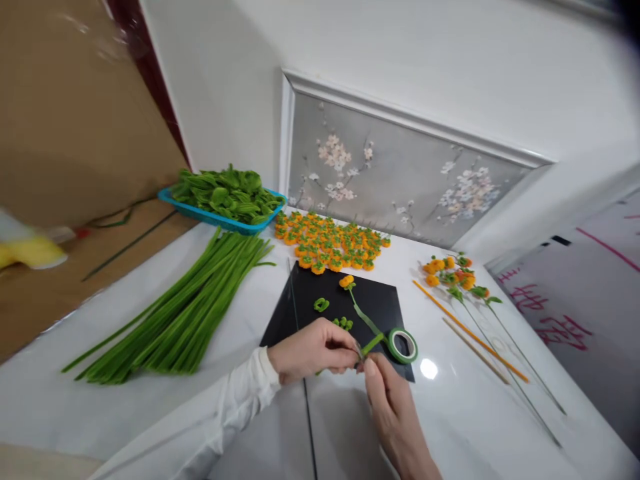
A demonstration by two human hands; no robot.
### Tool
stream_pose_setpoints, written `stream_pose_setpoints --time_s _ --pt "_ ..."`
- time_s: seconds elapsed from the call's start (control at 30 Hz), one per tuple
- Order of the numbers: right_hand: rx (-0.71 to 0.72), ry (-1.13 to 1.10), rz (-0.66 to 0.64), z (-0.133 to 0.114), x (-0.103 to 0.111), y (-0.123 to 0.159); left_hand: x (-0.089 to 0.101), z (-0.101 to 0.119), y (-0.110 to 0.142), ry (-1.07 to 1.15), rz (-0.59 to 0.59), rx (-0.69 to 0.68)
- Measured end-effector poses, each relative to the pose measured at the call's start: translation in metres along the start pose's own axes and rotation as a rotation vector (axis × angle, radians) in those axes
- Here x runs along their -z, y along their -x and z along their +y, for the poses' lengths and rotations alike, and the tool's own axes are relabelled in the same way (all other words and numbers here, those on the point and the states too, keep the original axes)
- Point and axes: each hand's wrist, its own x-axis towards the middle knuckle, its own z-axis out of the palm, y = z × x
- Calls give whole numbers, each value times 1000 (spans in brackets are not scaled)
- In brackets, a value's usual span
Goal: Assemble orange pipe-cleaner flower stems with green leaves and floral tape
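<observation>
Over the front of a black mat (280,317), my two hands meet fingertip to fingertip. My left hand (315,348) is closed in a pinch on a short piece of green pipe cleaner (373,345). My right hand (393,403) is also pinched at the near end of that piece, where the fingers partly hide it. Just beyond lies an orange flower (347,282) with a pale green stem, its lower end beside a roll of green floral tape (416,352). A green pipe cleaner loop (321,305) and a small green curled cluster (343,323) rest on the mat.
A bundle of long green pipe cleaners (200,313) lies at left, with a blue tray (210,217) of green leaves behind it. Rows of orange flower heads (333,243) stand along the wall. Finished flower stems (463,273) and an orange stick (470,330) are at right.
</observation>
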Motion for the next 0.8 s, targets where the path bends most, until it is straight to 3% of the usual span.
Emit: stream_pose_setpoints --time_s 0.2,0.43,0.8 --pt "63 55 0 -4 11 -5 3 6 -4 -5 -6 20" --pt "123 133 8 0 10 -5 3 12 -2 -72 -30 39" --pt "115 -20 15 0 7 -18 6 8 -9 17 7 69"
